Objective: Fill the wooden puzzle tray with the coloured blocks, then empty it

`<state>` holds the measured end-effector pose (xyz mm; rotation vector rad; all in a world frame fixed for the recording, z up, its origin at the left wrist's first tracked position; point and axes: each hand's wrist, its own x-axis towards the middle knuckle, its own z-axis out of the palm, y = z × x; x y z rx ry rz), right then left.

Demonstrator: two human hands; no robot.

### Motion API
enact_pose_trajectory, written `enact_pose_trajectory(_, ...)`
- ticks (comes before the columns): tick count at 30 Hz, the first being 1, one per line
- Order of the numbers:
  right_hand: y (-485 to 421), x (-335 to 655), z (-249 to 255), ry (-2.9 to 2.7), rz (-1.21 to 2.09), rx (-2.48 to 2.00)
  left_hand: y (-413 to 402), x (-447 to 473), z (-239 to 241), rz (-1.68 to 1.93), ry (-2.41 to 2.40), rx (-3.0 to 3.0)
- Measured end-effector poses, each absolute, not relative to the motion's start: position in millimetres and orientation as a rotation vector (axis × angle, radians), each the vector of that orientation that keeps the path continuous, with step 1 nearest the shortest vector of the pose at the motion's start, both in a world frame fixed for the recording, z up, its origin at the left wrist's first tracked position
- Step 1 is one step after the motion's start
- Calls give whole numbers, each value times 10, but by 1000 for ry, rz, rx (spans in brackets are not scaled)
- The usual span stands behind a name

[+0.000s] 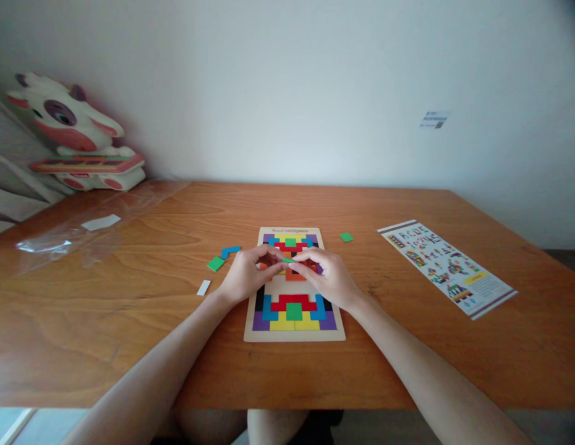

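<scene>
Just above a wooden puzzle board (294, 336), both my hands meet over its middle. A small green puzzle piece (288, 260) is pinched between them. The fingertips of my left hand (254, 269) close on its left end, while my right hand (325, 273) grips the right end. Coloured pieces fill the top and bottom of the board, among them a red piece (294, 303) and a green square (293, 311). A bare strip of board shows in the middle; my hands hide part of the rows above it.
Left of the board lie a green square piece (216, 264), a blue L-shaped piece (230, 251) and a white piece (203, 288). Another green piece (346, 237) is at the right. A printed pattern sheet (447, 266), a clear plastic bag (78, 232) and a cow toy piano (83, 136) are farther out.
</scene>
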<state>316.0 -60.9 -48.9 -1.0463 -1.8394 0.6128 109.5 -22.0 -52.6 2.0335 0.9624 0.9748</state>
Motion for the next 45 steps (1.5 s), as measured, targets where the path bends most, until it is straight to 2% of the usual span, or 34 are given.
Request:
enact_pose_trajectory(5, -472, 3336, -549, -1650, 550, -1165, -126, 954, -416, 988, 954, 2536)
enact_pose_trajectory(10, -226, 3809, -697, -1332, 311, -1345, 132, 554, -453, 774, 1221, 2797)
enact_pose_trajectory(16, -128, 4150, -796, -1250, 217, -1408, 261, 367, -625, 526, 1304, 2744)
enact_pose_trajectory(24, -86, 4377, -932, -1381, 132, -1652, 246, 283, -496, 552, 1480, 2770)
enact_pose_trajectory(33, -98, 4268, -954, -1648, -86, -1747, 224, 315, -471, 528, 1267, 2774)
enact_pose_trajectory(45, -96, 4282, -895, -1705, -132, -1712, 222, 344, -488, 555, 1253, 2754)
